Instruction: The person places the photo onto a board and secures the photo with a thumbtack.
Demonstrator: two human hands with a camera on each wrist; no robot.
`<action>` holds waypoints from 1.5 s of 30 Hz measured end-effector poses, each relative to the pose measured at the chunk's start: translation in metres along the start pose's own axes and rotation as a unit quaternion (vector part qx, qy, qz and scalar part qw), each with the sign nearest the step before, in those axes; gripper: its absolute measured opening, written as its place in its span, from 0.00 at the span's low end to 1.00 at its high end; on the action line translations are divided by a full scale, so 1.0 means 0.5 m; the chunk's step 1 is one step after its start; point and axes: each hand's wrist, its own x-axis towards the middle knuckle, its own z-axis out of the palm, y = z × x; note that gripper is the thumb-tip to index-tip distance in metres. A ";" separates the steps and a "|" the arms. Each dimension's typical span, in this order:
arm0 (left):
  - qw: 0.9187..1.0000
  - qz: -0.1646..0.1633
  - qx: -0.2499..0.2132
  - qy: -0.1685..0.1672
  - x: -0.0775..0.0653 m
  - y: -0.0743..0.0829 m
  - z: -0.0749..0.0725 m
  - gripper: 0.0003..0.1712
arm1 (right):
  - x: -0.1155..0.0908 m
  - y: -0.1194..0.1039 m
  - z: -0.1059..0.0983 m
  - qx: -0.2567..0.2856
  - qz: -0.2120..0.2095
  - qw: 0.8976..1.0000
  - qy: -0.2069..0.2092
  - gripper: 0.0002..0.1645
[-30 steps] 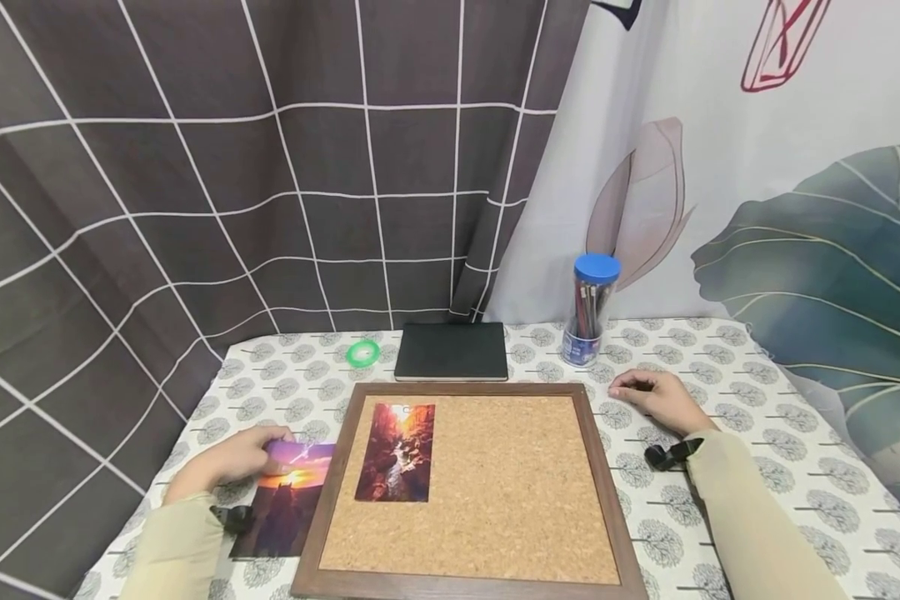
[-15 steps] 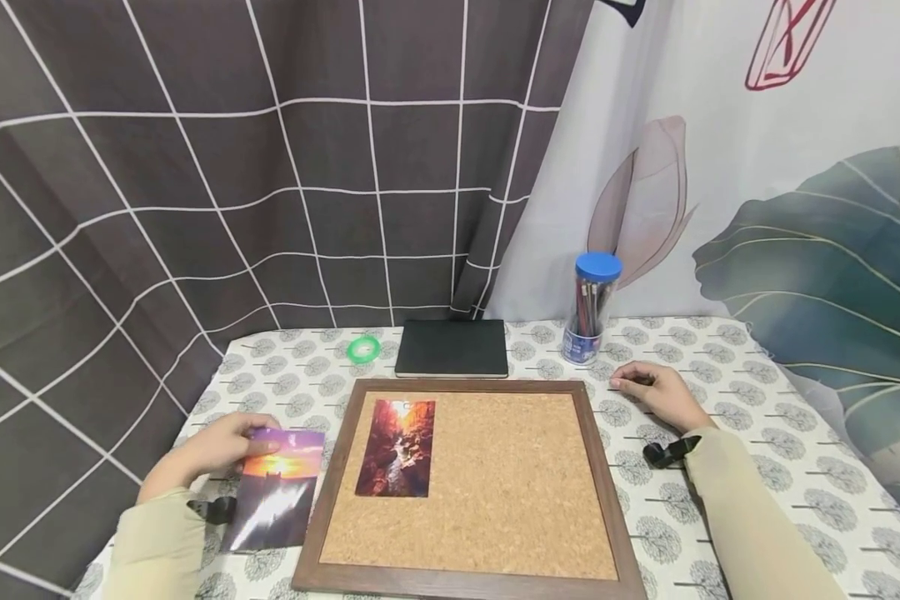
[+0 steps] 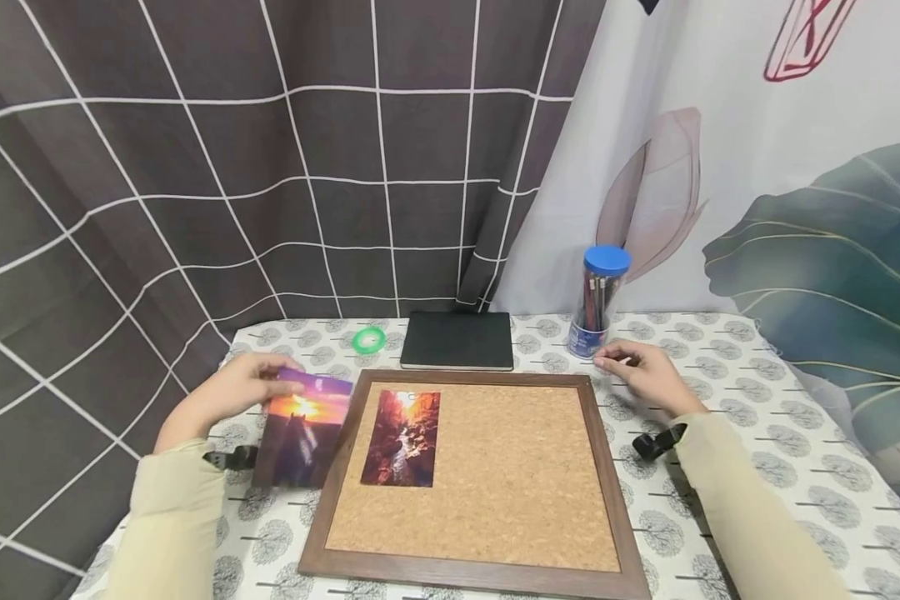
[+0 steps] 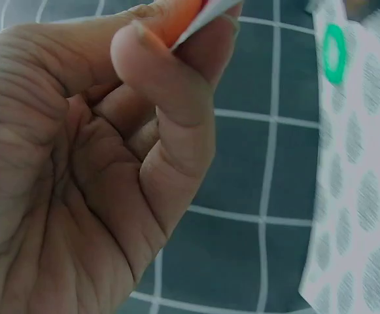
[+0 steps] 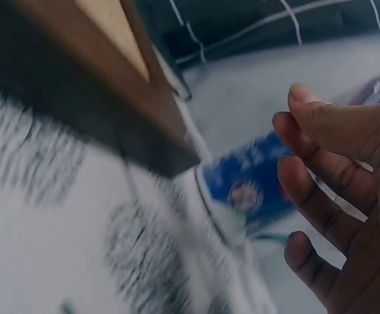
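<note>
In the head view my left hand pinches the top left corner of a purple and orange sunset photo. The photo is raised and tilted beside the left edge of a wood-framed cork board. A second photo, of a stream in a red canyon, lies on the board's upper left. Thumb and fingers grip the sunset photo's edge in the left wrist view, where most of it is out of frame. My right hand holds nothing, its fingers loosely bent, near a clear jar of pencils with a blue lid.
Behind the board lies a black notebook, with a green tape roll to its left. A tree-patterned cloth covers the table. Dark checked curtain and a white leaf-printed one hang at the back.
My left hand has lifted the sunset photo off the table and carried it up and towards the board. My right hand has shifted slightly towards the jar.
</note>
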 end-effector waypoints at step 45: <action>0.990 0.073 -0.097 -0.068 0.246 0.200 0.333 0.15 | 0.094 -0.216 0.224 0.067 -0.170 0.979 -0.089 0.04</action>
